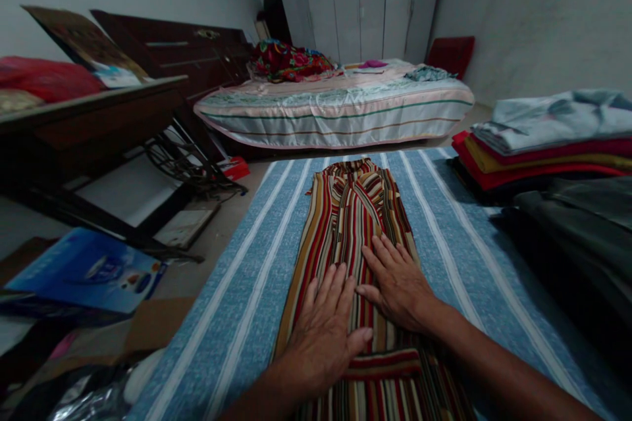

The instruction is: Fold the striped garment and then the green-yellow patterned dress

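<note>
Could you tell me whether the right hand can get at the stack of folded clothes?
Probably yes: the right hand lies flat on the striped shirt, with bare cloth between it and the stack of folded clothes.

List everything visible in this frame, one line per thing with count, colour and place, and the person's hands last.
striped garment: 1, red, brown, cream and black stripes, folded long on the blue cloth, centre
blue striped cloth: 1, blue with white stripes, covers the work surface
folded clothes stack: 1, pale blue, red and mustard layers, right
dark fabric pile: 1, dark, right, nearer than the stack
bed: 1, pale striped cover, background
wardrobe: 1, white, back wall
dark wooden table: 1, left
blue box: 1, lower left
left hand: flat on the garment
right hand: flat on the garment, beside the left
</note>
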Tool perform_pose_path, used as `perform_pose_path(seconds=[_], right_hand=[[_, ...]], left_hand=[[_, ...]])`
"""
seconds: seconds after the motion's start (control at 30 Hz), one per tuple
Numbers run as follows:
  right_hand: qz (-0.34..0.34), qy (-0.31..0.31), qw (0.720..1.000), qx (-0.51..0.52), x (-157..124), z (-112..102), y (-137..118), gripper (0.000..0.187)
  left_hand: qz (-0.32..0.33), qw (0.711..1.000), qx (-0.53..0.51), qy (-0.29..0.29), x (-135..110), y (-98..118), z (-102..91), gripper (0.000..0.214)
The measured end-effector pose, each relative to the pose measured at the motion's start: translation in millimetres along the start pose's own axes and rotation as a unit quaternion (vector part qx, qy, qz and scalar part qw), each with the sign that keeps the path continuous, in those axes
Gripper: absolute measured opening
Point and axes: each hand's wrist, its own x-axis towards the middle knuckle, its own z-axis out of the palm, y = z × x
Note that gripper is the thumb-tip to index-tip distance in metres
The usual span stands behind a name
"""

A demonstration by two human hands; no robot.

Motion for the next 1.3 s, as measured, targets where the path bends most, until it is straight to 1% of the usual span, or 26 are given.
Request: perform_pose_path(seconds=[0.1, 0.17, 0.3, 0.4, 0.5, 0.63, 0.7, 0.8, 0.9, 1.0, 1.07, 1.17, 1.23, 1.3], right_hand=[[0.003, -0.001, 1.000, 0.000, 0, -6, -2, 0.068], [0.009, 0.006, 1.000, 0.001, -5, -11, -6, 0.068], [-0.004, 0.018, 1.000, 0.017, -31, -16, -23, 0.067], [0.002, 0.011, 0.999, 0.030, -49, -15, -32, 0.068], [0.009, 0.004, 1.000, 0.026, -58, -16, -35, 0.066], [-0.017, 0.022, 1.000, 0.004, -74, -22, -39, 0.067], [-0.026, 0.013, 1.000, 0.005, -86, -24, -43, 0.069], [-0.017, -0.028, 0.999, 0.007, -100, -27, -48, 0.071], [-0.004, -0.051, 0.999, 0.010, -105, -31, -53, 0.072], [0.011, -0.032, 0.999, 0.025, -116, -39, -55, 0.066], [0.010, -0.006, 0.999, 0.032, -131, -47, -55, 0.057], [-0.012, 0.036, 0.998, 0.041, -167, -59, -54, 0.044], [-0.031, 0.066, 0.997, 0.040, -196, -64, -56, 0.041], [-0.050, 0.087, 0.995, 0.026, -224, -63, -61, 0.043]], left_hand=[[-0.013, 1.000, -0.019, -0.010, 2, 3, -4.7, 0.073], [-0.020, 0.999, -0.029, -0.013, 2, 4, -7.2, 0.074], [-0.019, 0.999, -0.047, -0.018, 1, 6, -12.6, 0.075], [-0.018, 0.998, -0.050, -0.018, 2, 6, -14.9, 0.075], [-0.022, 0.999, -0.042, -0.008, 5, 7, -13.9, 0.075], [-0.034, 0.999, -0.038, 0.014, 6, 11, -11.9, 0.069], [-0.046, 0.998, -0.037, 0.033, 3, 14, -12.3, 0.066], [-0.051, 0.996, -0.030, 0.069, -4, 19, -13.0, 0.060], [-0.046, 0.996, -0.041, 0.060, -12, 21, -11.6, 0.056], [-0.058, 0.996, -0.055, 0.048, -18, 20, -10.3, 0.055], [-0.064, 0.995, -0.057, 0.060, -24, 20, -11.7, 0.053], [-0.060, 0.994, -0.060, 0.075, -39, 27, -17.5, 0.049], [-0.038, 0.994, -0.066, 0.078, -56, 37, -21.9, 0.047], [0.000, 0.994, -0.074, 0.076, -77, 48, -24.1, 0.046]])
